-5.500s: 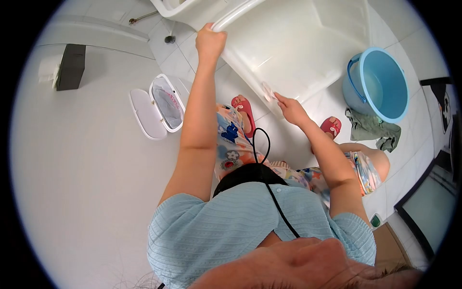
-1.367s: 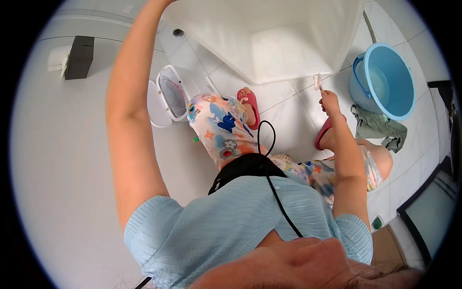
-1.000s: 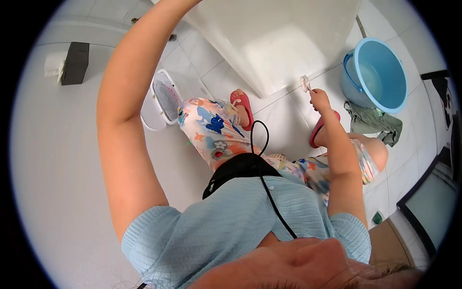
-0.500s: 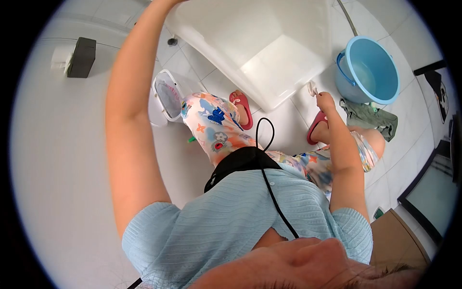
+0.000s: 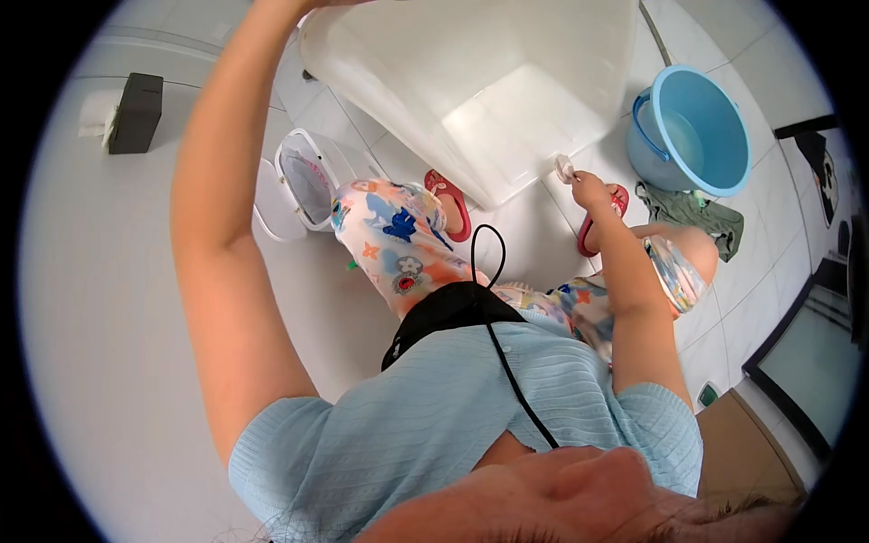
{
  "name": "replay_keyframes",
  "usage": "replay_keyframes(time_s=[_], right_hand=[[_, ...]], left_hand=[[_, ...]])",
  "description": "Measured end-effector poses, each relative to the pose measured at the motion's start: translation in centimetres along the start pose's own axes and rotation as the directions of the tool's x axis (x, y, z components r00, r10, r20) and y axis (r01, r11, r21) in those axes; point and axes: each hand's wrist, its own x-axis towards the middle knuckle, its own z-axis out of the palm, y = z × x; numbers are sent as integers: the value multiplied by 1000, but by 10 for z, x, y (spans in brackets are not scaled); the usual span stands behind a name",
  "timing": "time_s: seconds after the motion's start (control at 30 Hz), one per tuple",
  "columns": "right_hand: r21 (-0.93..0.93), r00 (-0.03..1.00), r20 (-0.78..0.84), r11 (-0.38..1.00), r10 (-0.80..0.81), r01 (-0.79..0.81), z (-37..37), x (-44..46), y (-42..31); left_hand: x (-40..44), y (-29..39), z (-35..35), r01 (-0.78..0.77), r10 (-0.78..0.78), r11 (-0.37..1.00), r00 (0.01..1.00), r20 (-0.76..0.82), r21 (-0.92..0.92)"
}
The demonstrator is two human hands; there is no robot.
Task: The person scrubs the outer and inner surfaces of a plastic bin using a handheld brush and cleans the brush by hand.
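A large translucent white plastic tub (image 5: pixel 407 68) stands tilted in front of me, its open inside facing me. My left hand (image 5: pixel 337 4) is at the tub's upper left rim, cut off by the top of the view, so its fingers do not show. Near the tub's lower right corner, my right hand (image 5: pixel 592 192) is closed on a small whitish, cloth-like piece (image 5: pixel 564 168). This piece is against or just in front of the tub's outer wall; which of the two I cannot tell.
A blue bucket (image 5: pixel 641 154) with some water stands at the right, beside a dark green cloth (image 5: pixel 701 220) on the tiled floor. A lidded white bin (image 5: pixel 288 149) is by my left knee. A dark tissue box (image 5: pixel 138 113) is on the left; a dark-framed panel (image 5: pixel 810 348) is on the right.
My right hand has moved a little left with the whitish piece, along the tub's corner. My left arm has shifted left, and the tub's upper left rim has moved slightly left.
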Motion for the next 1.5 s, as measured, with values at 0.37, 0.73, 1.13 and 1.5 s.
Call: replay_keyframes(time_s=[0.37, 0.73, 1.13, 1.5], right_hand=[[-108, 998, 54, 994, 24, -18, 27, 61, 40], [-240, 986, 166, 970, 5, 35, 30, 99, 32], [-195, 965, 261, 977, -28, 81, 36, 154, 12], [-154, 995, 95, 988, 2, 12, 56, 219, -41]], left_hand=[[13, 10, 30, -237, 239, 868, 970, -51, -436], [22, -8, 18, 134, -98, 870, 990, 100, -474], [40, 21, 12, -160, 159, 942, 987, -27, -294], [37, 23, -4, -150, 144, 954, 989, -43, -259]])
